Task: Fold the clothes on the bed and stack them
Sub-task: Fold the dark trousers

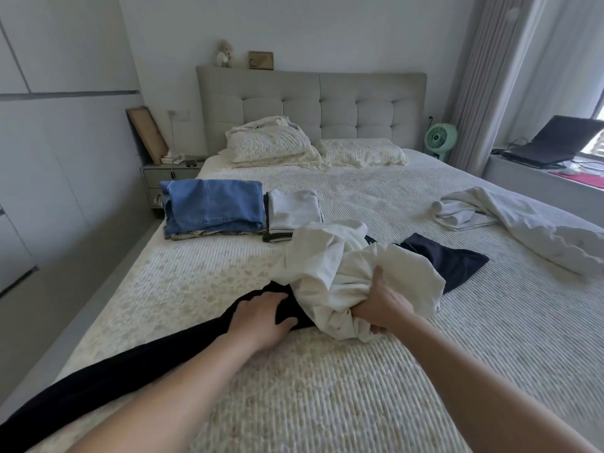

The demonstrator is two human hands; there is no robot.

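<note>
We see the big bed (pixel 327 371) first, with its bumpy cream cover. On it, far on the left side, sit two neat piles: the folded blue jeans (pixel 214 204) on top of one, and the folded grey top (pixel 295 210) on the other, just beside it. Far on the right lies a loose white pile (pixel 510 220), not folded yet.

Close to us lies a long black garment (pixel 130 364). It stretches from the near left corner up toward the middle of the bed, and its far end goes under a crumpled white shirt (pixel 343 266). A dark blue piece (pixel 447 259) peeks out behind the shirt.

Our left hand (pixel 261 317) rests on the black garment, fingers curled over its edge. Our right hand (pixel 382 305) grips a bunch of the white shirt, fingers closed tight around the cloth. The shirt lies straight ahead of the right hand, so that hand is nearer to lift it off the black one.

We cannot read any words or labels on the clothes.
</note>
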